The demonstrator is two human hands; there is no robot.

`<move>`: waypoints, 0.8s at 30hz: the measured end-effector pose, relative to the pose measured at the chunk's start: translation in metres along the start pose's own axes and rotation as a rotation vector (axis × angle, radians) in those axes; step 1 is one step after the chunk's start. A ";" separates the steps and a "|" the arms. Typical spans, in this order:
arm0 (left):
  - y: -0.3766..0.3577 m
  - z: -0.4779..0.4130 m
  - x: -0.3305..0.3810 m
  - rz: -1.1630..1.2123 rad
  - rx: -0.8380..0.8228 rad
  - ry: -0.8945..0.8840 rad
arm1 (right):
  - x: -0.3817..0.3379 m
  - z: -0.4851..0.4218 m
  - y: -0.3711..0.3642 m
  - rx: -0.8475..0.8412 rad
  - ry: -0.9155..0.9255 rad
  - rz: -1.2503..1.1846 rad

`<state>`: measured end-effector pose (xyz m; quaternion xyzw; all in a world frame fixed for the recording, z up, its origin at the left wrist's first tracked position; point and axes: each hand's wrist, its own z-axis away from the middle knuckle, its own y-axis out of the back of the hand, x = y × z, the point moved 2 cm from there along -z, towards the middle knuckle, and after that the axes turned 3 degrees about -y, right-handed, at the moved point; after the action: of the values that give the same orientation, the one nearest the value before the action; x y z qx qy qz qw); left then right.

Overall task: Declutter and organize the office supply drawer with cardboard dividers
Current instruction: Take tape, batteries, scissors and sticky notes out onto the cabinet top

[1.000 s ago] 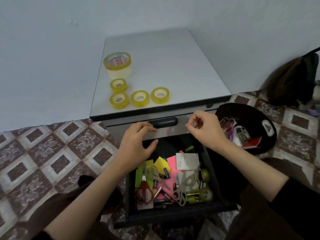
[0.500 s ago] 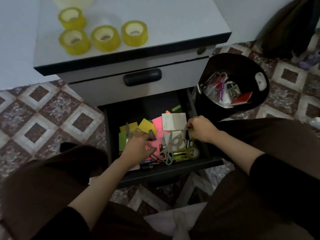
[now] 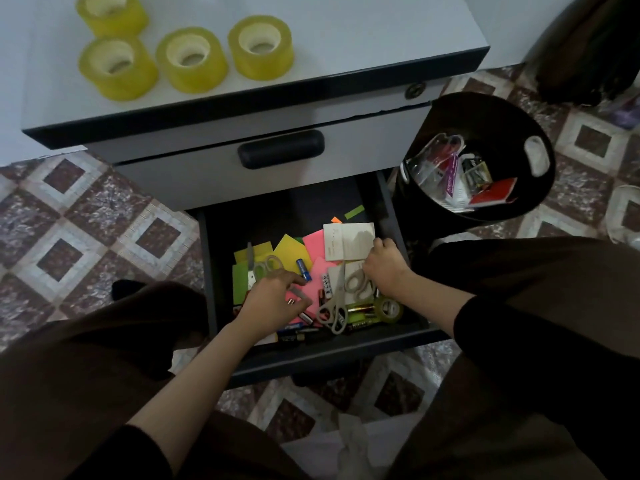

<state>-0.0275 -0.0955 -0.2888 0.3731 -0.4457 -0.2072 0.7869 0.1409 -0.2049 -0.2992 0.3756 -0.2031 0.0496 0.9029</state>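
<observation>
The lower drawer [image 3: 329,355] stands pulled out, its dark inside littered with yellow [image 3: 289,251] and pink sticky notes [image 3: 313,242], a white card [image 3: 346,240], grey scissors [image 3: 332,306], a second pair of scissors [image 3: 266,265], a blue battery [image 3: 303,270], several other batteries and a tape roll [image 3: 389,308]. My left hand [image 3: 273,299] hovers over the pink notes and small batteries, finger and thumb apart. My right hand [image 3: 384,268] is curled by the drawer's right wall, fingertips at the white card's edge; what it holds is hidden.
Several yellow tape rolls [image 3: 190,64] sit on the grey cabinet top [image 3: 346,36]. The upper drawer with its black handle [image 3: 280,148] is closed. A black bin [image 3: 467,109] with discarded packaging stands right of the drawer. A dark bag [image 3: 588,46] lies far right.
Both hands dropped from the upper drawer's front into the lower drawer. My head tilted down and closer. Since half a second ago the hands have hardly shifted.
</observation>
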 end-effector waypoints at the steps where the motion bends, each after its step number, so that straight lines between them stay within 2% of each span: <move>1: 0.000 0.002 -0.001 -0.001 -0.007 0.012 | -0.001 0.000 -0.002 0.004 0.001 0.021; 3: 0.000 0.006 -0.005 -0.002 -0.023 0.036 | 0.000 -0.001 -0.002 0.014 0.009 0.021; 6: -0.004 0.009 -0.006 0.024 -0.035 0.049 | 0.005 0.003 0.004 0.055 0.006 -0.155; 13: -0.033 -0.003 0.030 0.047 -0.120 0.026 | 0.051 0.029 0.027 0.147 -0.036 -0.948; 17: -0.053 -0.014 0.058 0.013 -0.185 -0.036 | 0.077 0.041 0.021 0.214 -0.123 -1.276; 24: -0.077 -0.034 0.084 -0.096 -0.258 -0.121 | 0.101 0.049 -0.007 0.268 -0.245 -1.554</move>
<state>0.0458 -0.1855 -0.3132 0.2766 -0.4435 -0.3224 0.7892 0.2190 -0.2510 -0.2318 0.5179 0.0268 -0.6115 0.5977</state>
